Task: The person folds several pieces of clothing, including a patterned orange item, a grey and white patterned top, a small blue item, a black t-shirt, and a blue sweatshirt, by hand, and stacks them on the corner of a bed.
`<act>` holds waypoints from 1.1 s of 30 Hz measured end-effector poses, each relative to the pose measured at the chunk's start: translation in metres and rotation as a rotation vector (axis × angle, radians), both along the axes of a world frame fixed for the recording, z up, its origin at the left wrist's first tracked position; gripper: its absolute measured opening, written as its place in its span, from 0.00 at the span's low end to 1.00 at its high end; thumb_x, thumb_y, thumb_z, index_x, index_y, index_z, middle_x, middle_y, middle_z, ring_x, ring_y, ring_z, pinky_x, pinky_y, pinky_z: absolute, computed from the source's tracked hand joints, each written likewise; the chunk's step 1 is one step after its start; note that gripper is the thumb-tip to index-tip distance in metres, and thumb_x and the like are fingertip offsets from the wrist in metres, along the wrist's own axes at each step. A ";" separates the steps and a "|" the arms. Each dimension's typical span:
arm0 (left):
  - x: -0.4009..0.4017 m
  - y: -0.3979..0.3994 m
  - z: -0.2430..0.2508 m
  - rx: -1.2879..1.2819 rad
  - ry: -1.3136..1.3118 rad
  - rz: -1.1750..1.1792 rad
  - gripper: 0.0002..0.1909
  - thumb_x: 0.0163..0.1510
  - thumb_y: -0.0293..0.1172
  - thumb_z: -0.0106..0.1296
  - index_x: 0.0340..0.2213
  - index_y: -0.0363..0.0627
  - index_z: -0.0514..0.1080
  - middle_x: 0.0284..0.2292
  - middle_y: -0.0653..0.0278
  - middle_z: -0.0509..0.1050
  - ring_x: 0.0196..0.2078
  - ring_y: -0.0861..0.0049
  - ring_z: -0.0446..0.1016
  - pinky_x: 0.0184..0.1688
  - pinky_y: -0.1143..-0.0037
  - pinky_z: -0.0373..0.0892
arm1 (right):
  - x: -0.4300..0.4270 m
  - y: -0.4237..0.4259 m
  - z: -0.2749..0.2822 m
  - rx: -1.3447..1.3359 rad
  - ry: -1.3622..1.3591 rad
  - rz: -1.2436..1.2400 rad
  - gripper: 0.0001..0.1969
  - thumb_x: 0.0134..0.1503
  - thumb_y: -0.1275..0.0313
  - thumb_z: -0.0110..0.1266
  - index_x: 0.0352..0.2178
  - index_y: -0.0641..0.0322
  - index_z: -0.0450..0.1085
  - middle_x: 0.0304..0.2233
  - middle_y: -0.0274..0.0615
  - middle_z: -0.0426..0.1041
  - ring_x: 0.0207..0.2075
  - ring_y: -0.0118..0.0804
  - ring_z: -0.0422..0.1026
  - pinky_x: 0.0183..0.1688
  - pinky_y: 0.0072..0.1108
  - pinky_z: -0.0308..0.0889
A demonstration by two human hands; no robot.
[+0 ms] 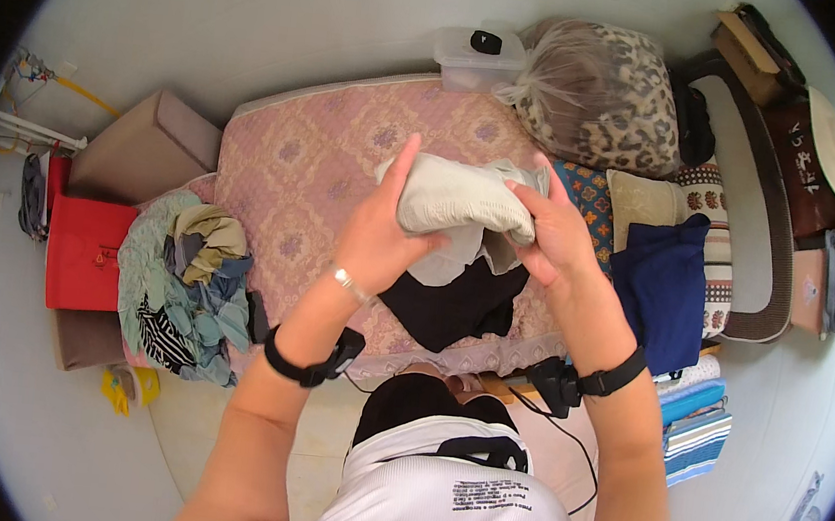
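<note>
Above the bed I hold a bundled cream-white garment (461, 197) between both hands. My left hand (384, 231) grips its left side, thumb underneath and a finger pointing up along the edge. On the other side, my right hand (559, 233) has its fingers around the right end. Paler, greyish cloth (448, 256) hangs below the bundle. Directly beneath lies a black garment (458, 306), spread on the pink floral bedspread (305, 174); its upper part is hidden by the hanging cloth and my hands.
To the left sit a heap of clothes (197, 277) and a red box or bag (86, 255). A lidded plastic bin (478, 63) and a bagged leopard-print bundle (606, 98) stand along the wall side. Right of my hands lie a navy cloth (660, 284) and a cream cushion (638, 199).
</note>
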State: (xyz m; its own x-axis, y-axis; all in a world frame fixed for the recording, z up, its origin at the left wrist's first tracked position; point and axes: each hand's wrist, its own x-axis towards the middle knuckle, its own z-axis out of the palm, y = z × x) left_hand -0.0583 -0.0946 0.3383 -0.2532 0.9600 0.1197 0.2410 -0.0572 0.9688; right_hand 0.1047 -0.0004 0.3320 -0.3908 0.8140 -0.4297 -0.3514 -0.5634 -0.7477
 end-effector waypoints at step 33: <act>0.052 -0.145 -0.184 -0.391 0.456 -0.799 0.16 0.40 0.23 0.43 0.36 0.47 0.64 0.28 0.51 0.69 0.32 0.53 0.67 0.34 0.65 0.63 | 0.135 -0.144 -0.177 -0.496 -0.437 0.504 0.24 0.45 0.79 0.52 0.46 0.60 0.57 0.38 0.43 0.66 0.35 0.33 0.69 0.35 0.25 0.68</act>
State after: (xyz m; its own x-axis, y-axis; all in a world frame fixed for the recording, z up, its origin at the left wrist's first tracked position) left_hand -0.0066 -0.2397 0.1542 0.4750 0.8214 -0.3158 0.6242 -0.0615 0.7788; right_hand 0.2395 -0.1440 0.1553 -0.3718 0.2621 -0.8905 0.2956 -0.8759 -0.3812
